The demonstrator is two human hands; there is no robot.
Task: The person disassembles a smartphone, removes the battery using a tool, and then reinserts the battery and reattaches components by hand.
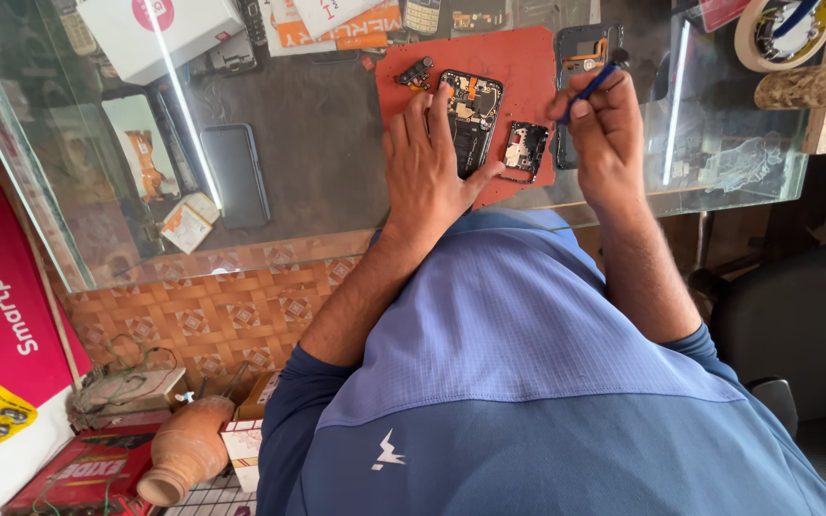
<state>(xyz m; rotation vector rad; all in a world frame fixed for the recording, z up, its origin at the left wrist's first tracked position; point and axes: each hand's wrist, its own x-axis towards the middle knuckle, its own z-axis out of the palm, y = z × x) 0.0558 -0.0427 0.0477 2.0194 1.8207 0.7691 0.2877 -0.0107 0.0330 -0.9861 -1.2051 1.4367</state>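
Phone (471,119), back off and internals exposed, lies on red mat (518,67) on glass counter (336,191). Left hand (424,162) presses flat on it, fingers spread. Right hand (604,134) pinches blue tool (587,90). Loose cover plate (525,151) just beside phone.

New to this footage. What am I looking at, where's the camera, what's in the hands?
There is one picture, from a camera worn on the person's head and looking down, so their blue shirt fills the bottom and both bare arms reach away from you. No machine is involved.

The surface is a glass counter with a red work mat on it. The left hand rests flat on an opened phone with its insides exposed. The right hand pinches a thin blue tool. Between the hands lies a small removed cover piece. A dark phone frame lies beyond the right hand, and a tape roll sits at the far right.
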